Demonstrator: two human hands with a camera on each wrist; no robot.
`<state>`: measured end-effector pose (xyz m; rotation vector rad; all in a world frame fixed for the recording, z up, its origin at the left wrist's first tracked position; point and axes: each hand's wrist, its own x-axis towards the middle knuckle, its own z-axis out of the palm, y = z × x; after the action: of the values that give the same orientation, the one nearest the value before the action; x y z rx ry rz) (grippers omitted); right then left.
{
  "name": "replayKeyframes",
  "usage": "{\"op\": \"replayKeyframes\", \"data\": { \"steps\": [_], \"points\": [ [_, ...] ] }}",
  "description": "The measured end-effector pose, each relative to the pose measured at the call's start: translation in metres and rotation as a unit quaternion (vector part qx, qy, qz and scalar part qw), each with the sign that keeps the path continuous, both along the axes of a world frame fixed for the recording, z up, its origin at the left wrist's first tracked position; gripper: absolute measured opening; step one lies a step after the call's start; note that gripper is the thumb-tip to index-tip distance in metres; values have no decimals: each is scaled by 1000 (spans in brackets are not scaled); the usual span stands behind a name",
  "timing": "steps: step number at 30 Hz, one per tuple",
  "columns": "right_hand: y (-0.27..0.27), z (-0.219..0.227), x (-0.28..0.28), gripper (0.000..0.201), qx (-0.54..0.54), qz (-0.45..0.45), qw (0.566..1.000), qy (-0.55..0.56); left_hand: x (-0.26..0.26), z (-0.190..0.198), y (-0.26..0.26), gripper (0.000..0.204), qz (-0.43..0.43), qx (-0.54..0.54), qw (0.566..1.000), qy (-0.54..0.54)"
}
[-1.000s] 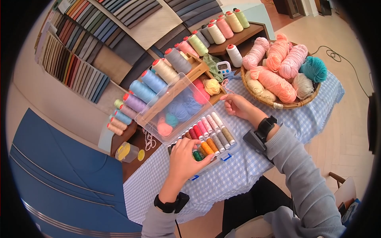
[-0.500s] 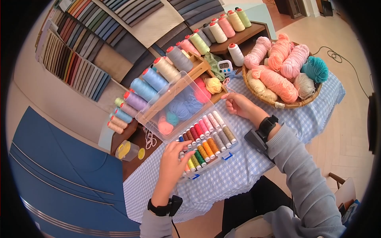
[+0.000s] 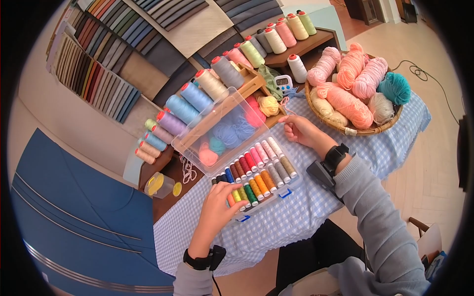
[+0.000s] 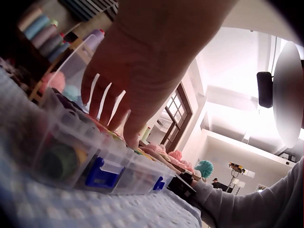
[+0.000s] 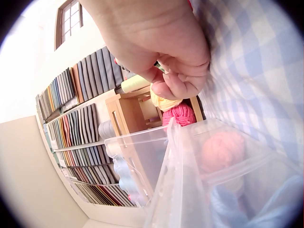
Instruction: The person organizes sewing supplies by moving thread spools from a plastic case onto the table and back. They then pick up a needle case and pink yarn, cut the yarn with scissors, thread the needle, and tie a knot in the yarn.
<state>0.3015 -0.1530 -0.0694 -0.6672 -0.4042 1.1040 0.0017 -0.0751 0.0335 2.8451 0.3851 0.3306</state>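
Note:
A clear plastic box with blue latches stands with its lid raised, holding two rows of small thread spools in many colours. My left hand hangs over the box's left end, fingertips right at the yellow and orange spools. In the left wrist view, its fingers stretch down past the rim, spread and fairly straight; the tips are partly hidden. Beside the box's far right corner, my right hand rests on the checked cloth, fingers loosely curled, with nothing visible in them.
Behind the lid is a wooden crate with yarn balls. Large thread cones line the back. A wicker basket of yarn skeins stands at right, near a small timer. At left is a clear tub.
My left hand has shifted left along the near row, uncovering the green spools and the blue and dark ones at the back left. My right hand stays in place.

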Motion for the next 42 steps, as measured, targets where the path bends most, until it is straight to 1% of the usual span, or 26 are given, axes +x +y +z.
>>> {"op": "replayKeyframes", "data": {
  "steps": [4,6,12,24,31,33,37,39,42],
  "points": [
    [-1,0,-1,14,2,-6,1000,5,0,5,0,45,2,-24,1000,15],
    [-1,1,-2,14,-3,-5,1000,-1,0,2,2,48,-31,5,999,9],
    [-2,3,-2,14,-8,-5,1000,-14,2,-4,0,53,-24,17,1000,3],
    [-2,3,-3,14,-14,-7,1000,-12,5,-2,-4,54,-8,28,1000,8],
    [-1,1,-1,14,0,-3,1000,-1,4,-2,0,55,-16,22,1000,13],
    [-2,2,-1,14,-2,-4,1000,-2,5,-1,-1,54,-3,16,999,36],
    [-3,4,-2,14,-10,-9,1000,-3,5,-3,-1,54,-5,7,1000,16],
    [-1,2,-2,14,-11,-10,1000,-2,6,-1,-2,53,-20,-10,1000,-1],
    [-1,2,-2,14,-11,-8,1000,-1,6,-4,0,53,-32,-3,999,-2]
  ]
}}
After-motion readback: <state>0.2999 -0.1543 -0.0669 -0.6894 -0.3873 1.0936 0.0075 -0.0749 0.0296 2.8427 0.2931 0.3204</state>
